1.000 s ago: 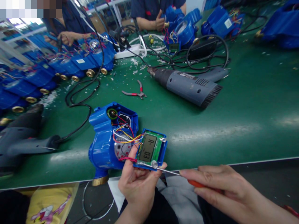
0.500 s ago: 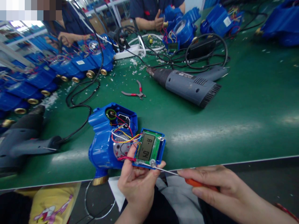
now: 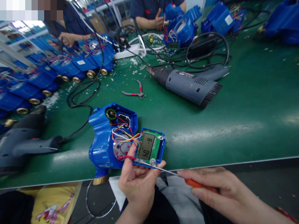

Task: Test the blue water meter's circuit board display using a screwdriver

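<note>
My left hand is closed around a small blue-framed display circuit board, its LCD facing up. Coloured wires run from the board to a blue water meter, which lies open at the table's near edge with a brass fitting pointing toward me. In my right hand is a screwdriver with an orange handle, gripped between thumb and fingers. Its thin metal shaft reaches the lower corner of the board, beside a clear round blob. Whether the tip touches the board I cannot tell.
Small cutting pliers lie spread beyond the meter. One heat gun rests behind them to the right, another heat gun at left. Rows of blue meters, a white power strip and tangled cables lie farther back. Two people work across the table.
Hardly anything differs. The view has shifted very slightly, while both hands, the board and the screwdriver keep almost the same positions.
</note>
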Demonstrator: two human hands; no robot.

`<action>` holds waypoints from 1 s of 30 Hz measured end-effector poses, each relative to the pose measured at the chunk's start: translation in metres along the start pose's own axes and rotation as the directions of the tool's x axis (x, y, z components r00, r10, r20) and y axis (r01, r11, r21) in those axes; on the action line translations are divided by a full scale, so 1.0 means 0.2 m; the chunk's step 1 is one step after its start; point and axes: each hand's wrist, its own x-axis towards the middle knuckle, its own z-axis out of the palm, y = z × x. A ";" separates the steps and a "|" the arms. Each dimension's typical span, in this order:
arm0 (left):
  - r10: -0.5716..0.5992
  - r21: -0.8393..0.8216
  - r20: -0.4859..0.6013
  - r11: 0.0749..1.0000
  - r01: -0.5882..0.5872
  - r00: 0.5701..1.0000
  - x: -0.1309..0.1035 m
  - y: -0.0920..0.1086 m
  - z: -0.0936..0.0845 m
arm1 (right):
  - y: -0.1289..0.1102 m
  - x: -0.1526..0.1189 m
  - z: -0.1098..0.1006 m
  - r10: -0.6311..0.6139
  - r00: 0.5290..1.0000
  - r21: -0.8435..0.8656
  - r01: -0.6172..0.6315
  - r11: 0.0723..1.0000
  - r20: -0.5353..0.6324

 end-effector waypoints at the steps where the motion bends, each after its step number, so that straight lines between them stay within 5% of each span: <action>1: 0.001 -0.028 -0.001 1.000 -0.001 1.000 0.00 0.00 0.00 | 0.00 0.00 0.00 0.002 1.000 -0.003 -0.002 1.000 0.009; 7: 0.006 -0.073 0.008 0.997 -0.006 1.000 0.00 -0.01 0.01 | -0.04 0.00 -0.02 -0.020 0.999 -0.166 0.026 0.986 0.036; 14: 0.010 -0.030 -0.030 1.000 -0.010 1.000 -0.01 -0.02 0.02 | -0.07 -0.02 -0.04 -0.191 0.980 -0.384 0.195 0.903 0.049; 21: 0.008 0.010 -0.045 1.000 -0.007 0.999 0.00 -0.02 0.02 | -0.02 -0.05 0.02 -0.377 0.926 -0.659 0.260 0.706 -0.038; 30: 0.010 -0.061 -0.030 0.998 -0.011 1.000 -0.01 0.00 0.03 | 0.01 -0.09 0.06 -0.349 0.936 -0.672 0.231 0.703 -0.043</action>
